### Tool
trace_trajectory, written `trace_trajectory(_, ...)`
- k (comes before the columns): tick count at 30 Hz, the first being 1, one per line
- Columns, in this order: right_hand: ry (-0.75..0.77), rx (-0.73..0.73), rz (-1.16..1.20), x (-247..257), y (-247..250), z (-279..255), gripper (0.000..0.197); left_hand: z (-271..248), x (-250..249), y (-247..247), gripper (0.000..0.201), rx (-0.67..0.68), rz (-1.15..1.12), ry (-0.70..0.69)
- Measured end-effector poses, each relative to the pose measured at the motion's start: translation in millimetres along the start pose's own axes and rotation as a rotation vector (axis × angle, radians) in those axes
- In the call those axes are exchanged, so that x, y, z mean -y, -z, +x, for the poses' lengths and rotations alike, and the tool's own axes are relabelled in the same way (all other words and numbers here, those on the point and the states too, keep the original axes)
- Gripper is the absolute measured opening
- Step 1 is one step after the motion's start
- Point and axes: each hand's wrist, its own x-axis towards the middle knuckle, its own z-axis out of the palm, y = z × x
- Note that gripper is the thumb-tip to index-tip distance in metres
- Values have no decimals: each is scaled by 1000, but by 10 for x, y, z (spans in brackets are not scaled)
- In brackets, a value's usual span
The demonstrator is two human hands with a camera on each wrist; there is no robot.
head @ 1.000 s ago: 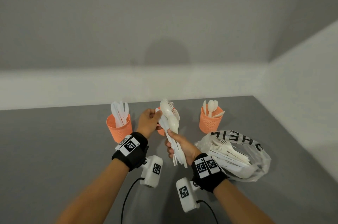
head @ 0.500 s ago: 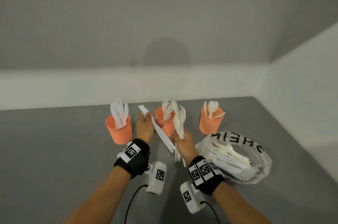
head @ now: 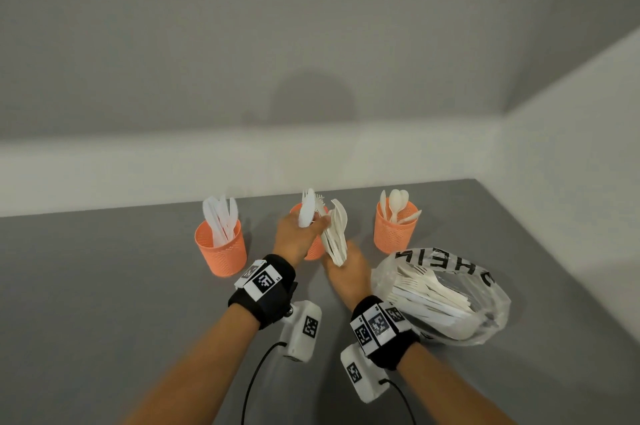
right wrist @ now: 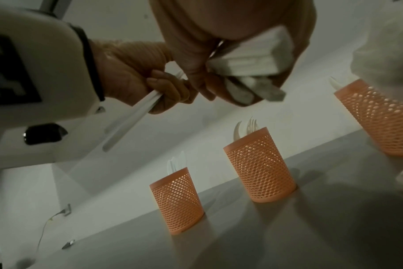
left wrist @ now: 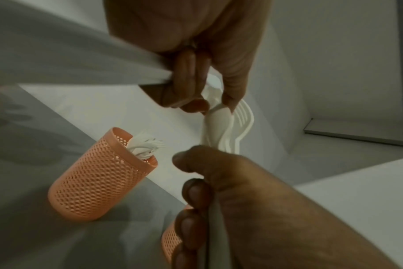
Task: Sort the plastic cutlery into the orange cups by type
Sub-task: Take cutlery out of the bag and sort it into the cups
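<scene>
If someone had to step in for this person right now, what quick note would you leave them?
Left hand: grips a white plastic knife in front of the middle cup.
Right hand: grips a mixed bundle of white plastic cutlery.
Three orange mesh cups stand on the grey table: left cup holds knives, middle cup forks, right cup spoons.
Done: some of each type sorted.
Left: the knife, the bundle, and the cutlery in the clear plastic bag.

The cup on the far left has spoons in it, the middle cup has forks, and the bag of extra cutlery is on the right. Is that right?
Not quite. The left cup holds knives, as the head view shows; the spoons are in the right cup. The rest is right: the middle cup has forks, and the bag lies on the right.
</scene>
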Motion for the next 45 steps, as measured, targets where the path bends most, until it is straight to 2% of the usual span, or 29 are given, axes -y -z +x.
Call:
trace_trajectory(3, -29, 63, 126, -1, -8, 16, 7, 4, -35, -22, 19, 10, 88, -20)
trace_trajectory(11, -212, 221, 428, 106, 62, 6, 18, -58, -133, -85, 28, 45, 379, -282)
trace_trajectory(14, -246, 292, 473, 109, 72, 26, 20, -62, -127, -75, 27, 15, 446, -369)
trace_trajectory(16, -260, 319, 465, 112, 70, 30, 20, -64, -140, -60, 27, -31, 405, -400)
trace_trajectory(21, -235, 353, 389, 160, 61, 48, 23, 68, -269, 41, 20, -156, 48, -355)
trace_trajectory(23, -223, 357, 376, 178, 49, 65, 24, 113, -280, 90, 19, -119, -7, -339)
trace_trajectory(27, -215, 353, 383, 217, 22, 114, 23, 96, -211, 105, 25, 70, 50, -296)
trace_trajectory(30, -213, 360, 391, 238, 7, 118, 23, 80, -221, 112, 34, 33, 76, -337)
trace_trajectory(34, -198, 390, 396, 281, -22, 145, 28, 112, -289, 155, 26, -166, 308, -525)
trace_trajectory(38, -202, 420, 378, 310, -17, 188, 29, 193, -304, 244, 22, -118, 404, -637)
trace_trajectory(40, -222, 439, 384, 298, -15, 202, 29, 201, -299, 263, 24, -101, 427, -636)
trace_trajectory(42, -244, 470, 400, 294, -15, 208, 29, 202, -303, 255, 21, -120, 537, -584)
trace_trajectory(45, -259, 509, 431, 292, -19, 222, 27, 221, -290, 191, 20, -68, 695, -519)
